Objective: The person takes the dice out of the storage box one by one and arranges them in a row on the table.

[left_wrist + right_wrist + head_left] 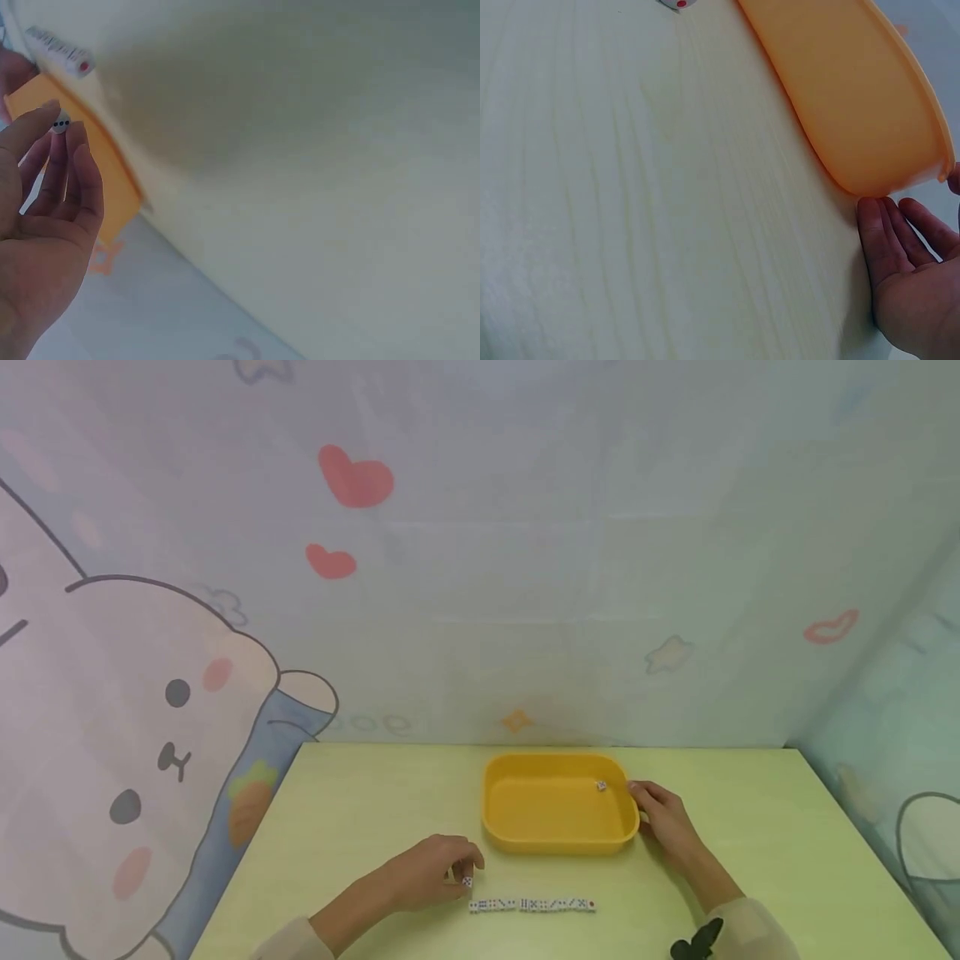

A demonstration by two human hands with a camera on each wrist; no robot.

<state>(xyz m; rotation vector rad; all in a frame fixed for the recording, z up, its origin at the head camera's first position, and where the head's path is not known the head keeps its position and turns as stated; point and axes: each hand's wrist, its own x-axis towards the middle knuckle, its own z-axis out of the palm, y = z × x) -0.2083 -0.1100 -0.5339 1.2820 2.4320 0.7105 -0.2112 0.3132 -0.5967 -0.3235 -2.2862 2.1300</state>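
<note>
My left hand [431, 872] pinches a small white die [468, 882] between thumb and fingertips, just above the table. In the left wrist view, three dark dots show on this die [61, 122]. Right below it, a straight row of white dice [543, 906] lies on the table, with a slight gap partway along. Behind the row stands a yellow rectangular tray [555, 818], with a single die [602, 786] inside near its right end. My right hand [670, 831] holds the tray's right end, thumb at the rim and fingertips low against the outer wall.
The light wooden table [360, 802] ends at a printed cloth backdrop [480, 610], which also runs along both sides. A dark object [696, 941] sits by the right sleeve [750, 927].
</note>
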